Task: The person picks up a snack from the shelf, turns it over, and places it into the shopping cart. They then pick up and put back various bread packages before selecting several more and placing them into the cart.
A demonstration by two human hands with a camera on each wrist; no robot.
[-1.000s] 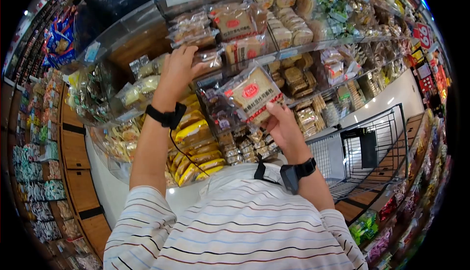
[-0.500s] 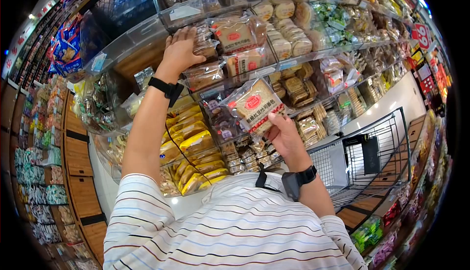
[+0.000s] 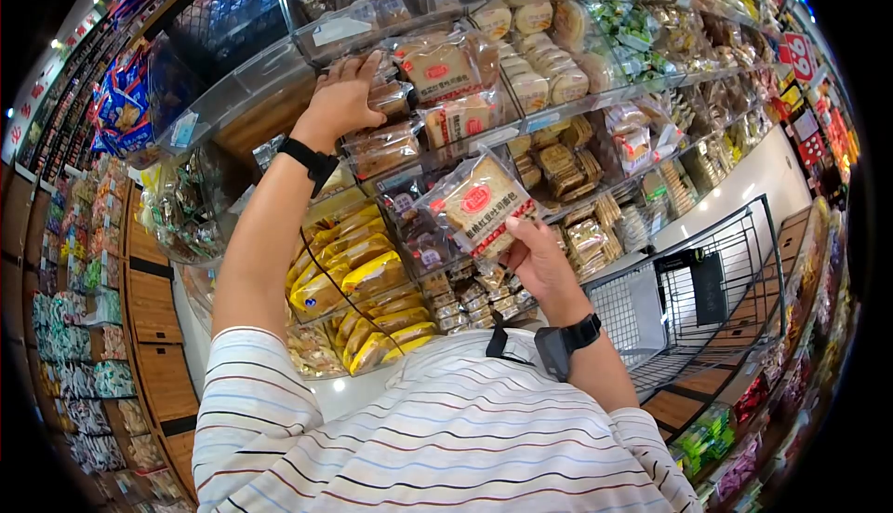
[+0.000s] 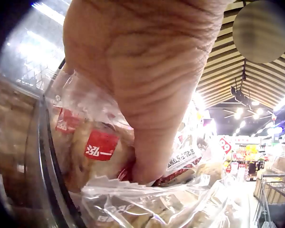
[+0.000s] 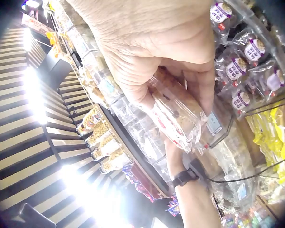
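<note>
My right hand [image 3: 542, 260] pinches a clear packet of sliced toast bread [image 3: 482, 199] by its lower right corner, thumb across the front. The packet has a red oval logo and a red band with dark print. In the right wrist view, the bread packet [image 5: 178, 111] shows edge-on between thumb and fingers. My left hand [image 3: 346, 99] reaches into the shelf bin at upper left, fingers spread over the row of bread packets [image 3: 389, 146]. In the left wrist view, the thumb of the left hand [image 4: 147, 95] points down among bagged loaves [image 4: 92, 147]; its other fingers are hidden there.
More toast packets [image 3: 437, 71] stand right of my left hand. Yellow bags [image 3: 372, 271] fill the bin below, and small purple-labelled packs [image 3: 423, 243] lie beside them. A shopping cart [image 3: 688, 299] stands at right. Clear bin walls edge the shelves; a cable runs from my left wrist.
My left hand has moved up from the lower front packet to the packets behind it, fingers spreading. The right hand has lowered slightly in view, still holding the toast packet.
</note>
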